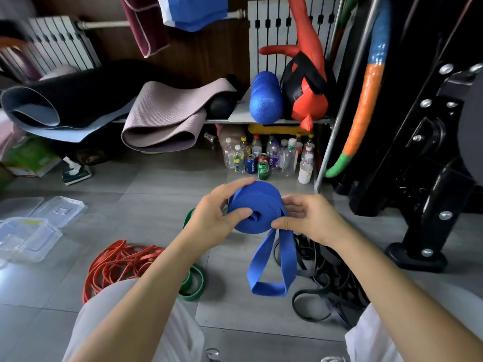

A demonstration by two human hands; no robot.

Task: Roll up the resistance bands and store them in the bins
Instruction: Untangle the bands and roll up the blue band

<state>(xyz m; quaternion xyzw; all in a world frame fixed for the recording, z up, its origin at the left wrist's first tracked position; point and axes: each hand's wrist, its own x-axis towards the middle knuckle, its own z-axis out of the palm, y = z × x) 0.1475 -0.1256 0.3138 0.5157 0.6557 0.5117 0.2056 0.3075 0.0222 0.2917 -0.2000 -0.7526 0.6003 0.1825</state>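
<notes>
Above white trousers [125, 322], left hand [217, 212] and right hand [308, 218] grip a part-rolled blue resistance band [257, 202] over cluttered grey floor tiles [156, 184].

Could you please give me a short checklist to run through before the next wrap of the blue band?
1. Left hand grips the blue roll, thumb at its core: ok.
2. Right hand pinches the roll's outer wrap: ok.
3. Tail fully wound in: not ok, a loop hangs loose below the roll.
4. Tail free of the black bands on the floor: cannot tell.
5. Clear bin on the floor to the left, lid off: cannot tell.
</notes>
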